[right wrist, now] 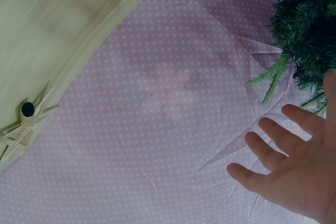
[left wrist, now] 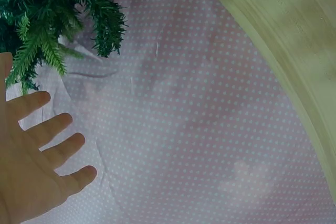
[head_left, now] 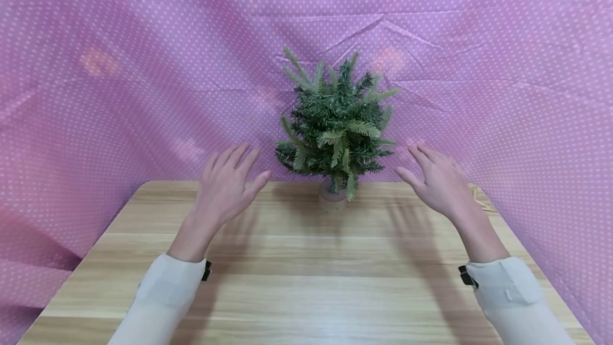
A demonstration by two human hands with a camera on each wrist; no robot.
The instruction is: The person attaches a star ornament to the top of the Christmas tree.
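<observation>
A small artificial Christmas tree (head_left: 337,121) stands upright near the back of the wooden table, on a round base (head_left: 332,198). To its left my left hand (head_left: 225,185) hovers with fingers spread, touching nothing. My right hand (head_left: 440,180) is held likewise on the other side, apart from the branches. In the left wrist view, green branches (left wrist: 52,19) appear beyond the left hand (left wrist: 37,161). The right wrist view has the tree's branches (right wrist: 310,30) above the right hand (right wrist: 294,161).
A gold star-shaped ornament (right wrist: 23,129) with a dark round opening lies at the table's back right corner, partly hidden by the right hand in the head view. Pink polka-dot cloth (head_left: 191,68) hangs behind and beside the wooden table (head_left: 311,260).
</observation>
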